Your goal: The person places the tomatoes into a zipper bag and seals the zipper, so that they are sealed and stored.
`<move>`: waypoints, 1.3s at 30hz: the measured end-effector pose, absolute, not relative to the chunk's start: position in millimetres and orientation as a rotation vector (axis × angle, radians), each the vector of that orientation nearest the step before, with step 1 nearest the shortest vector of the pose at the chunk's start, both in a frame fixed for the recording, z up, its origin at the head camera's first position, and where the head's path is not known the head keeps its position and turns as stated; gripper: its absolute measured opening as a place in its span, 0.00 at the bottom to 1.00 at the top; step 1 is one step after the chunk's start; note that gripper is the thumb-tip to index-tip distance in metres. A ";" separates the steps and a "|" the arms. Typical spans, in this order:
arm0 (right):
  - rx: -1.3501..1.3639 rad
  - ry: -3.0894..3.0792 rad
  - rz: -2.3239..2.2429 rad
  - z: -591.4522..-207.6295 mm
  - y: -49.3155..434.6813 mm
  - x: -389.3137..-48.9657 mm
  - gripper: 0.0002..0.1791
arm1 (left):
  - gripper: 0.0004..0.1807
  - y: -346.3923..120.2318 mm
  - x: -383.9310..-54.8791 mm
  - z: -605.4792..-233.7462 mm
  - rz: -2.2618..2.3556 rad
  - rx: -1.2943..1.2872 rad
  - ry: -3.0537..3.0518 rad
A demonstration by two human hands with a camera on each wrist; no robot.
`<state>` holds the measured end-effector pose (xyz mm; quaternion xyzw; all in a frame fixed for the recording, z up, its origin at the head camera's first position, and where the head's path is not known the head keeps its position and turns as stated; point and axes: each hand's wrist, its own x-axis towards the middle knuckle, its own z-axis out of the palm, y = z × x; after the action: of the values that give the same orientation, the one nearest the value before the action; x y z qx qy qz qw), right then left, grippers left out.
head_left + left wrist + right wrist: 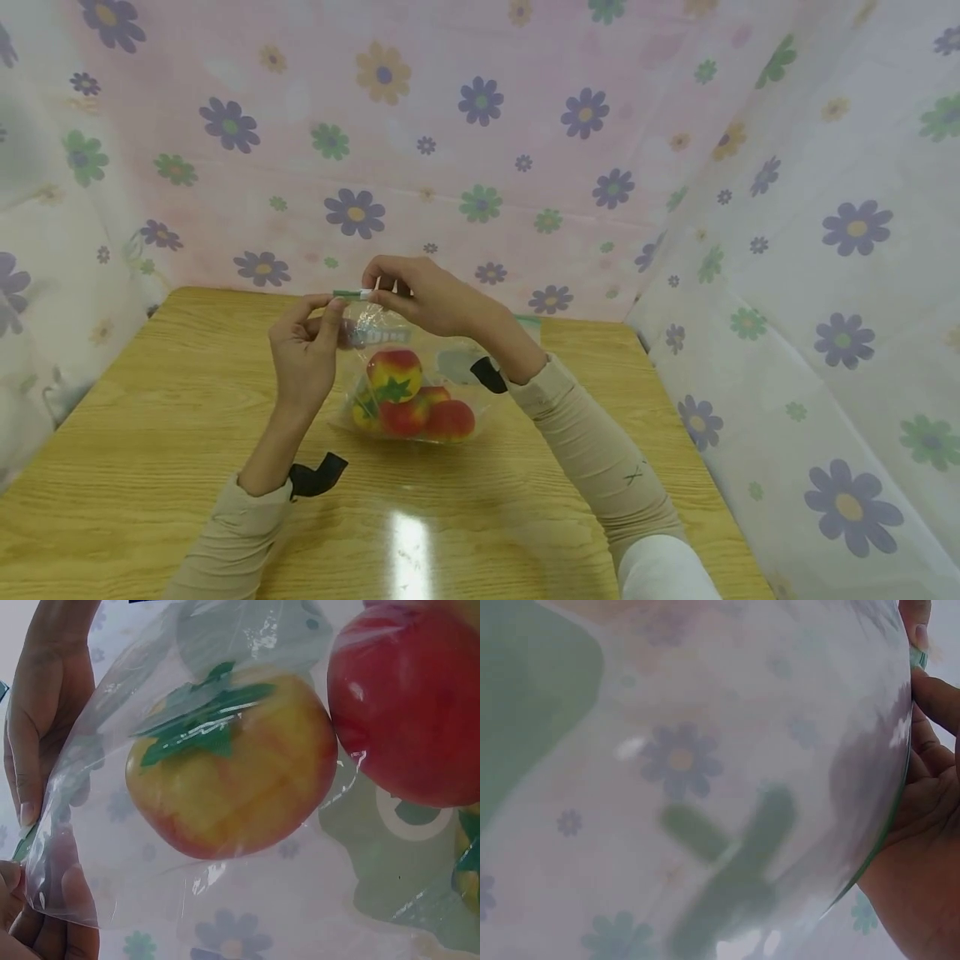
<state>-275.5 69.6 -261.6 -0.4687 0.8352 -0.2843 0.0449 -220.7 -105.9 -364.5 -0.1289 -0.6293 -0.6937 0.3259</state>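
A clear zip bag (pixel 483 408) with pale printed shapes holds several red-and-yellow fruits (pixel 405 417) that look like tomatoes, some with green leafy tops. Its green zip strip (pixel 347 294) runs along the upper edge. My left hand (pixel 306 354) pinches the left end of that strip between thumb and fingers. Just right of it, my right hand (pixel 427 296) pinches a small white piece (pixel 365 294) on the strip, like a slider. In the left wrist view, one fruit (pixel 232 772) shows a green leafy top through the film. Part of the zip strip is hidden behind my right hand.
A wooden table (pixel 187 400) lies under the bag, with a bright reflection near its front. Flower-print curtains (pixel 435 167) hang behind it and along both sides. Black bands (pixel 318 475) stick out at both wrists.
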 end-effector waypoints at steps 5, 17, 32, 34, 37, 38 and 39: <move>-1.437 2.543 -0.920 -262.0 71.7 -274.1 0.06 | 0.12 -102.3 -220.8 -363.0 -1.834 -0.364 -1.627; -1.417 2.477 -0.974 -266.2 78.8 -278.2 0.05 | 0.12 -101.3 -219.0 -362.3 -1.810 -0.359 -1.689; -1.331 2.415 -0.941 -265.7 84.0 -281.9 0.05 | 0.12 -101.4 -217.5 -367.2 -1.792 -0.335 -1.651; -1.334 2.418 -0.930 -264.9 84.5 -281.4 0.05 | 0.11 -101.9 -217.6 -367.6 -1.780 -0.330 -1.636; -1.340 2.432 -0.906 -263.7 85.9 -280.2 0.05 | 0.10 -102.3 -218.1 -368.4 -1.765 -0.334 -1.605; -1.343 2.439 -0.894 -263.4 86.5 -279.9 0.05 | 0.10 -102.2 -218.3 -368.8 -1.764 -0.336 -1.593; -1.345 2.447 -0.883 -262.7 87.1 -279.3 0.05 | 0.10 -102.0 -218.6 -369.3 -1.760 -0.340 -1.581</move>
<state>-279.3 87.1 -262.7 -0.4566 0.8309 -0.2998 0.1065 -218.6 -102.0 -369.3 -0.1322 -0.6153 -0.6850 0.3670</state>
